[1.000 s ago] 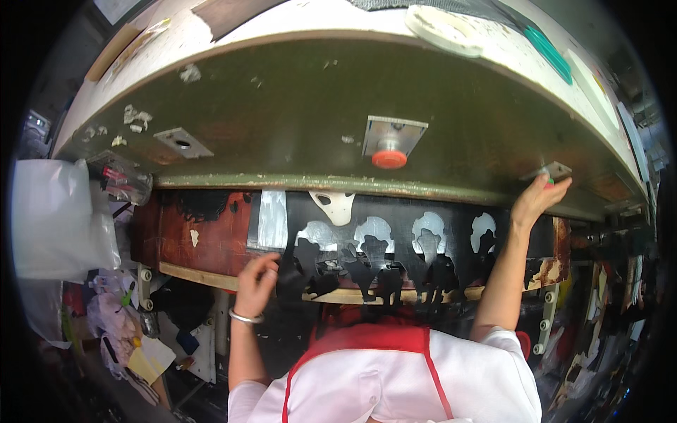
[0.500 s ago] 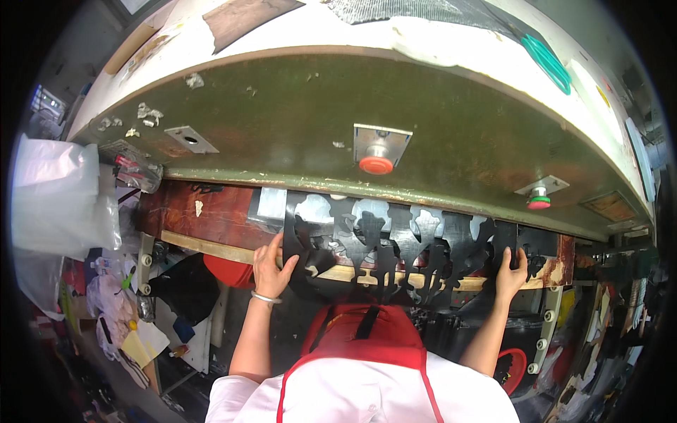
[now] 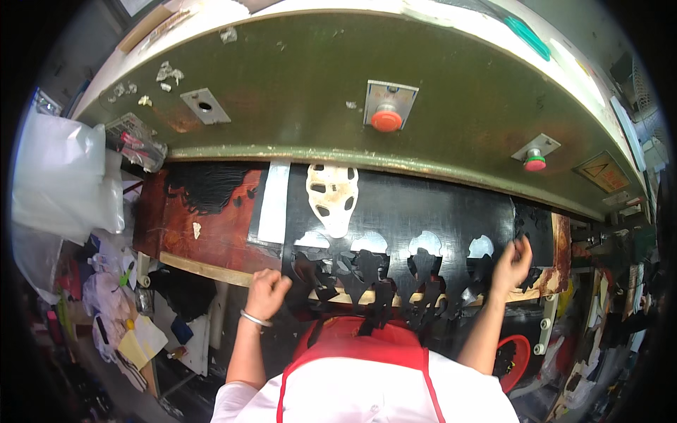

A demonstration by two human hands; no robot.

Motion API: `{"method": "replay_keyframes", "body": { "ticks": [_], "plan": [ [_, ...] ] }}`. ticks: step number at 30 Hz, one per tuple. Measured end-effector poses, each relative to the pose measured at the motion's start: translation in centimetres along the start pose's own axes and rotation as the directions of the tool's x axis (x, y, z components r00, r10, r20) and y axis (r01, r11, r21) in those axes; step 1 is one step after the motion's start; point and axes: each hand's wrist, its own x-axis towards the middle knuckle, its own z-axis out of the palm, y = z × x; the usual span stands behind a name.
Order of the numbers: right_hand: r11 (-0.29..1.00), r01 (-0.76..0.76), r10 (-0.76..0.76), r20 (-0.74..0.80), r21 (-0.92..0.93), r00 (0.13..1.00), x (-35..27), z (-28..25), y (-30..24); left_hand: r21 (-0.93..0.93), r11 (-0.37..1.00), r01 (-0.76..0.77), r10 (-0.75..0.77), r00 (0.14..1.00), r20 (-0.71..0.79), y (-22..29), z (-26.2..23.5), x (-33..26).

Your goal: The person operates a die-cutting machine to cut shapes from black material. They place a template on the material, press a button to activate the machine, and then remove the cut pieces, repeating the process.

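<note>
A smooth, shiny black sheet (image 3: 437, 204) with round and wavy gaps near its lower edge lies mid-frame on a scuffed red-brown board (image 3: 222, 243), with a flat cream shape (image 3: 333, 218) full of oval holes on top. The left hand (image 3: 268, 295) and right hand (image 3: 513, 268) are well apart, fingers curled near the sheet's two ends, but whether they pinch it cannot be told. At lower right a round red tub (image 3: 524, 363) holds dark bits (image 3: 504, 359); at left a see-through plastic holder (image 3: 154, 156) has something pinkish-red (image 3: 134, 143) inside.
</note>
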Motion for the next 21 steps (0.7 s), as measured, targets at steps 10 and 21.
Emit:
{"method": "replay_keyframes", "body": {
  "ticks": [10,21],
  "plan": [
    [0.879,0.372,-0.458,0.744,0.298,0.487,-21.0,10.5,-18.7,0.442,0.892,-0.097,0.186,0.969,-0.162,1.9,2.6,2.8],
    [0.522,-0.707,-0.195,0.874,0.477,0.445,-16.6,1.7,-15.8,0.413,0.896,-0.165,0.243,0.959,-0.145,1.2,1.7,-3.9]
  ]
}}
